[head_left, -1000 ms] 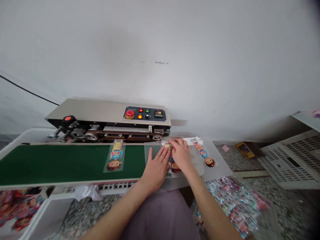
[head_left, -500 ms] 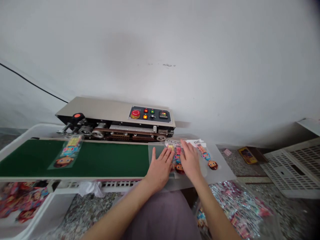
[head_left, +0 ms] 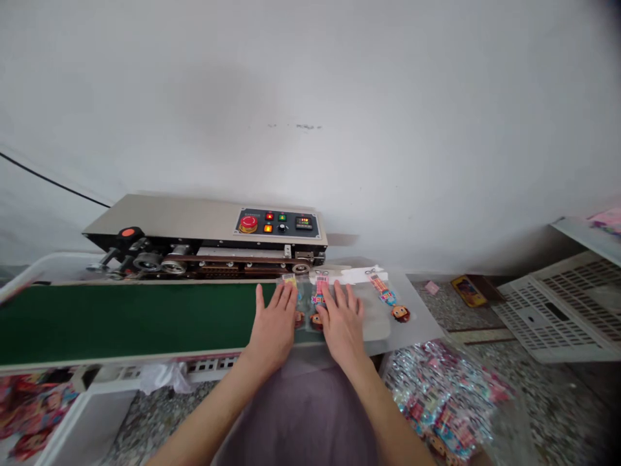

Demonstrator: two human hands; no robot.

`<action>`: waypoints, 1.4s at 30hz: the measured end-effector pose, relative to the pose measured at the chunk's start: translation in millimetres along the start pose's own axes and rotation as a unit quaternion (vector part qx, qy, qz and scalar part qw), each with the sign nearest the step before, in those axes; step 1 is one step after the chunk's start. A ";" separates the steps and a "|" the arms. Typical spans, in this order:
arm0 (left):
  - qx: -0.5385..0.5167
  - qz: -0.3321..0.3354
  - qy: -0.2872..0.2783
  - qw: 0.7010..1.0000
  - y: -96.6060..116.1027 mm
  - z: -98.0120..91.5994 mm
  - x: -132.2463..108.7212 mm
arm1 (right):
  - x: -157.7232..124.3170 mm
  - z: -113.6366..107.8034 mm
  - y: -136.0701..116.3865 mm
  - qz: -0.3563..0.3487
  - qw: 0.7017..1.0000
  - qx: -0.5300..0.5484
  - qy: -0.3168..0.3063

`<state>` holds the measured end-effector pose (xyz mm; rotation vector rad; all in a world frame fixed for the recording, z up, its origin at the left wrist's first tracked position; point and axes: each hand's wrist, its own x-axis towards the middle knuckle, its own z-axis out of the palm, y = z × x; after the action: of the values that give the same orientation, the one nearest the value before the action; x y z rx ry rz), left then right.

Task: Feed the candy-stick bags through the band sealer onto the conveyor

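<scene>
My left hand (head_left: 272, 329) lies flat with its fingers spread on a clear bag (head_left: 290, 280) that has a yellow-topped cartoon piece inside, mostly covered by the fingers. Beside it my right hand (head_left: 343, 323), also spread and palm down, rests on the edge of a second bagged cartoon piece (head_left: 320, 291) with a pink top. Both bags lie at the right end of a green conveyor belt (head_left: 145, 320), just below the roller of a band sealing machine (head_left: 169, 220). Another cartoon piece (head_left: 387, 296) with a ring lies on the translucent sheet (head_left: 412, 330) to the right.
The control panel (head_left: 277, 223) has a red stop button and lit switches. Below the belt's left end stands a white bin (head_left: 92, 421) of pink pieces. A heap of shiny bagged pieces (head_left: 446, 395) lies at lower right, near a white slotted crate (head_left: 548, 310). A wall rises behind.
Both hands have slid left with the two bags, onto the belt's end. The bag at the belt's left has gone from sight. My right hand's fingers have spread, and the view has shifted slightly.
</scene>
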<state>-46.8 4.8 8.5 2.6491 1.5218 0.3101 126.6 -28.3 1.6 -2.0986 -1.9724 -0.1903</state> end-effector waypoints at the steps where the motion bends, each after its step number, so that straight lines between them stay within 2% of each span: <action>1: 0.007 -0.003 0.002 1.000 0.4 -3.2 1.3 | 0.6 -1.5 0.7 0.000 1.000 0.003 0.000; 4: 0.000 0.049 0.010 0.999 13.2 -3.9 9.8 | 1.3 -5.5 12.6 0.013 1.000 0.001 0.017; 7: -0.017 0.129 0.020 0.991 31.8 9.2 18.5 | 3.2 -7.7 33.5 0.034 0.999 -0.019 0.038; 9: -0.020 0.143 0.026 0.989 38.6 19.7 20.2 | 4.8 -8.9 49.9 0.039 0.998 -0.034 0.041; 13: -0.012 0.133 0.028 0.991 33.5 28.7 14.3 | 4.4 -13.5 83.9 0.078 0.994 -0.050 0.062; 16: -0.008 0.144 0.026 0.989 25.9 26.7 9.9 | 3.7 -18.1 93.6 0.101 0.990 -0.030 0.095; 18: -0.007 0.148 0.025 0.989 23.8 25.7 9.3 | 7.8 -20.7 83.1 0.043 0.995 0.023 0.089; 20: -0.007 0.147 0.024 0.989 23.8 25.6 10.0 | 18.2 -21.4 61.1 -0.039 0.993 0.097 0.051; 22: -0.009 0.145 0.023 0.989 24.7 25.0 11.0 | 34.8 -18.6 36.0 -0.073 0.986 0.149 0.008; 26: -0.021 0.142 0.006 0.990 26.0 19.9 12.1 | 71.2 -3.7 4.2 -0.049 0.987 0.151 -0.029; 29: -0.032 0.138 -0.004 0.990 26.1 18.4 11.5 | 86.5 5.4 -1.6 -0.035 0.988 0.149 -0.036; 31: -0.037 0.136 0.002 0.990 25.8 20.7 10.7 | 87.0 5.1 0.9 -0.037 0.987 0.151 -0.039; 34: -0.037 0.127 0.021 0.991 25.6 25.5 10.2 | 71.8 -4.6 21.4 -0.044 0.987 0.149 -0.030; 36: -0.037 0.123 0.025 0.991 26.0 26.5 10.5 | 52.6 -12.7 49.9 -0.037 0.990 0.136 -0.004; 37: -0.037 0.122 0.024 0.992 26.5 26.2 10.6 | 41.6 -15.8 67.5 -0.025 0.992 0.121 0.029; 39: -0.039 0.121 0.020 0.992 27.7 24.8 10.4 | 19.8 -19.1 102.5 0.028 0.993 0.077 0.081; 42: -0.038 0.103 0.019 0.994 27.7 23.4 9.3 | -3.7 -17.9 132.2 0.056 0.995 0.021 0.077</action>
<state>-13.9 -0.3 -8.6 2.7576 1.2210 0.4244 259.2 -43.2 5.2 -2.0942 -1.7510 -0.2785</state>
